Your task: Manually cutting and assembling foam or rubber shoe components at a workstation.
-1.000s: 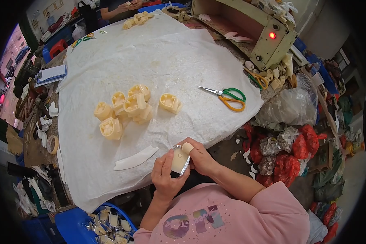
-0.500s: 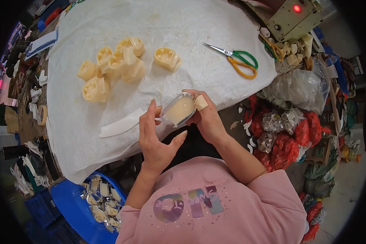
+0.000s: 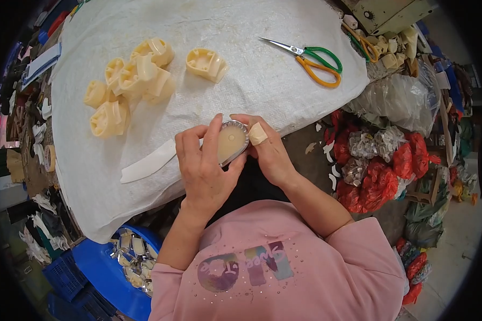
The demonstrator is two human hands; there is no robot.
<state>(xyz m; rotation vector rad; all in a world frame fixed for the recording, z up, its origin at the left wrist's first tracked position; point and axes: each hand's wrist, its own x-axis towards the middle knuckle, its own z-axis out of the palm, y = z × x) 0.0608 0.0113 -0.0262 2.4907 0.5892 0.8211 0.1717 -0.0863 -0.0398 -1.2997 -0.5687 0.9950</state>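
Note:
Between my hands, just over the table's near edge, is a small rounded cream piece (image 3: 231, 143) with a shiny, pleated silver rim. My right hand (image 3: 269, 152) grips its right side, and a strip of beige tape wraps one digit. My left hand (image 3: 206, 166) closes on the piece from the left, fingers along the far side and thumb at the near end. The fingertips behind the piece are hidden. A curved white strip (image 3: 149, 162) lies on the table to the left of my left hand. Farther off, several hollow cream plastic blocks (image 3: 144, 75) sit in a cluster, with a single cream block (image 3: 206, 65) apart from them.
Scissors with green and orange handles (image 3: 310, 61) lie at the table's right on the white cloth (image 3: 225, 21). A blue basin (image 3: 99, 267) of silver-rimmed pieces stands at lower left. Red bags (image 3: 374, 190) and clear plastic sheeting (image 3: 396, 101) are on the right.
My left hand has moved in from beside the piece, and its fingers and thumb now press around it. The view has shifted slightly; the machine's red light is out of frame.

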